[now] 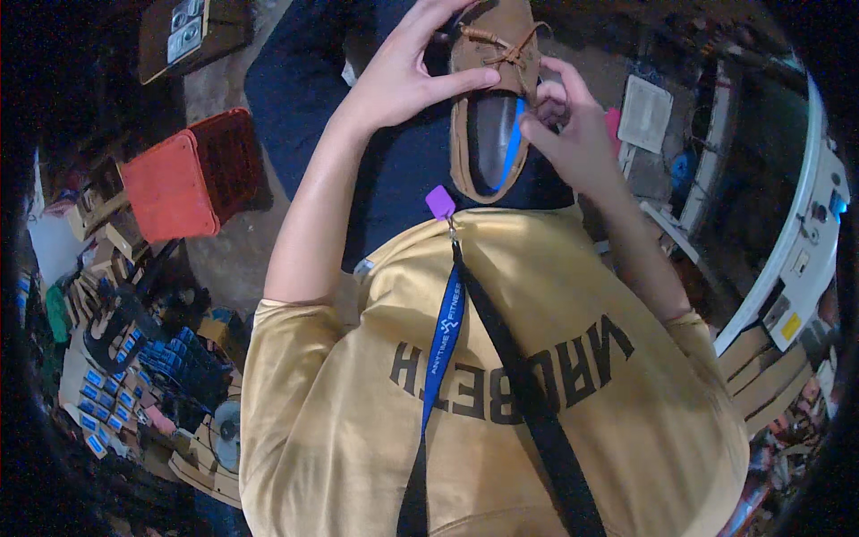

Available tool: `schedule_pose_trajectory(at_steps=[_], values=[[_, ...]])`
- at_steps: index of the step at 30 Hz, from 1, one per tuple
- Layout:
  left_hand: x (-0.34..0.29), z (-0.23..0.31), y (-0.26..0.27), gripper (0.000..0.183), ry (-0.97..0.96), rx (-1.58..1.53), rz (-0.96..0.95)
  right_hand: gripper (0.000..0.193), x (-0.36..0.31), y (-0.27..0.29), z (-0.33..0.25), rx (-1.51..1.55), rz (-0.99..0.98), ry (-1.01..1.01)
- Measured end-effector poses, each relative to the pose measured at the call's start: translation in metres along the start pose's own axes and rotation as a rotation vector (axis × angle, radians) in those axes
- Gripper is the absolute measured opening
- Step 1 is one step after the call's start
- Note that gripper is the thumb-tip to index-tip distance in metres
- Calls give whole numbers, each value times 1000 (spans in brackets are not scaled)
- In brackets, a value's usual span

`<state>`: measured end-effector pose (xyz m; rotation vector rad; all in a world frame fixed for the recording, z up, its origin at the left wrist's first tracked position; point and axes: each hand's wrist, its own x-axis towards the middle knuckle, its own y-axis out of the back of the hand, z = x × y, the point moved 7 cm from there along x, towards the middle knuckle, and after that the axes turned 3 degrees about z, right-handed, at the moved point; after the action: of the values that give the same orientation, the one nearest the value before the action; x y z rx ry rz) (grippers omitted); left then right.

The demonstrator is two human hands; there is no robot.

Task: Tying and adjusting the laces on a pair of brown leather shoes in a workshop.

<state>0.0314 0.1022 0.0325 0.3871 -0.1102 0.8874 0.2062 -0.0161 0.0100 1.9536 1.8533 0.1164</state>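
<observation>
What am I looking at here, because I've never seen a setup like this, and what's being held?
No machine here: these are a person's own bare hands. The single picture comes from a fisheye camera worn on the head, looking down past a tan T-shirt and lanyard, so straight edges bend. The left hand grips a brown moccasin; the right hand is at its opening, near a blue strip inside. Dark cloth covers the lap beneath. A red plastic crate sits at left.
</observation>
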Motion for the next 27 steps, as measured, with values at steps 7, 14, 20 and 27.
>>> schedule_pose_trajectory(at_steps=[7, 14, 20, 27], values=[[-40, 19, 30, 23, 86, 8, 424, 59, 24, 31, -57, -364, -169, 188], [-54, 23, 20, 29, 1, 300, 213, 54, 9, 11, -54, -474, -278, 410], [-33, 29, -4, 32, -99, 405, -55, 53, 4, 19, -51, -434, -253, 264], [-5, 33, -6, 19, -265, 440, -194, 44, 7, 20, -62, -344, -214, 363]])
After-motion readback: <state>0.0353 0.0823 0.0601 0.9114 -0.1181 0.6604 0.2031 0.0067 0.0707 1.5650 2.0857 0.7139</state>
